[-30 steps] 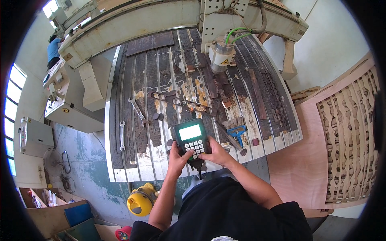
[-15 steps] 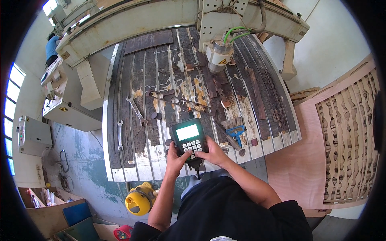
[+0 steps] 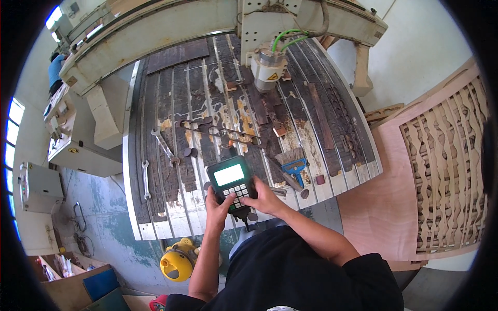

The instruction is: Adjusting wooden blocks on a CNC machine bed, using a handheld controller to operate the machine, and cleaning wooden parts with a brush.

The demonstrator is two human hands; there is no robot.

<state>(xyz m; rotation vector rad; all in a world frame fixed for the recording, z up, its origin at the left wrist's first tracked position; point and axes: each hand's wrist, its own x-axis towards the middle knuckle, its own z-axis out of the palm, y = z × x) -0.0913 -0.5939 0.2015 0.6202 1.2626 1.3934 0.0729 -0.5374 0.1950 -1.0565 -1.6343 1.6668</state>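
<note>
Between both hands I hold a black handheld controller (image 3: 240, 173) with a glowing screen and a pale keypad, over the near edge of a slotted machine bed (image 3: 179, 223). My left hand (image 3: 217, 210) grips its left side, thumb on the lower keys. On the opposite side, my right hand (image 3: 267, 198) is closed round the edge with its thumb over the keypad. A cable leaves the controller's bottom. Beyond it, a white and metal spindle (image 3: 270, 72) with green hoses hangs from the gantry (image 3: 171, 44). Dark wood strips (image 3: 220, 132) with round cut-outs lie under it.
Two wrenches, one double-ended (image 3: 146, 180) and one larger (image 3: 165, 146), lie at left. A blue-handled brush (image 3: 294, 166) and a hammer (image 3: 294, 185) rest at right. A yellow machine (image 3: 178, 262) stands on the floor. A cut wooden panel (image 3: 371, 207) leans right; another person (image 3: 55, 72) is far left.
The whole view has shifted, so the bed and gantry appear farther left. Both hands keep hold of the controller, their thumbs still at the keypad.
</note>
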